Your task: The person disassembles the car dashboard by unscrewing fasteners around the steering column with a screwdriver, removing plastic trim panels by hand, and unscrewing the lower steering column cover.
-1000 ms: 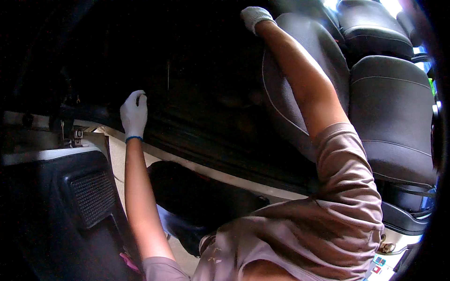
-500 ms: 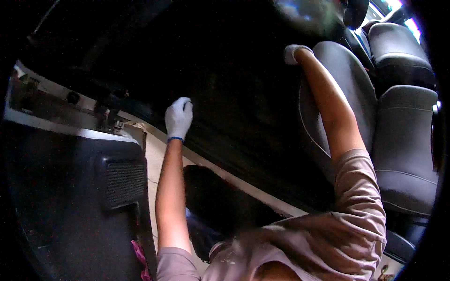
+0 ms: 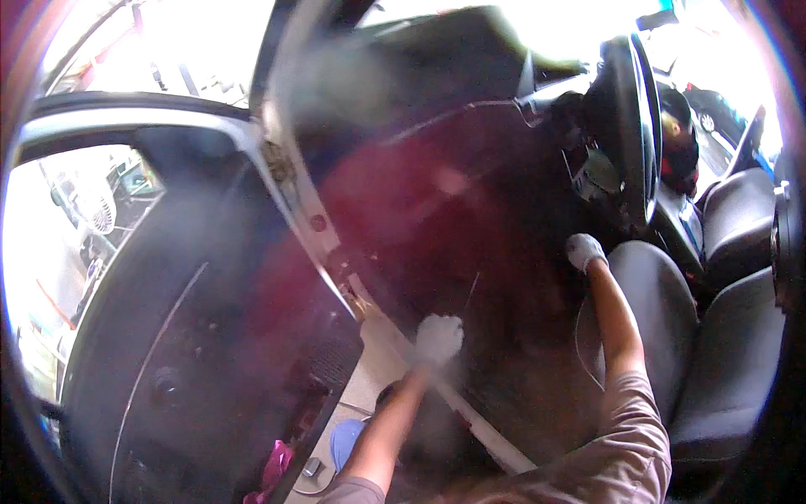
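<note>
My left hand (image 3: 439, 338), in a white knit glove, is over the pale door sill (image 3: 388, 343) at the edge of the car's dark footwell (image 3: 504, 361). Its fingers look curled in, and haze hides whatever they may hold. Farther right, my right hand (image 3: 585, 252), gloved too, is by the front corner of the grey driver's seat (image 3: 651, 281). Those fingers are also bent inward, and the palm side is hidden. A thin pale line (image 3: 475, 286) shows just beyond my left hand; I cannot tell what it is.
The open car door (image 3: 180, 344) fills the left side, with a pink cloth (image 3: 275, 470) near its lower edge. A steering wheel (image 3: 645, 134) stands above and beyond my right hand. Outside the door is a white fan (image 3: 101, 206).
The view has tilted up and brightened, bringing in the steering wheel and door window. Both hands appear lower in the picture and farther right. Their fingers still look curled.
</note>
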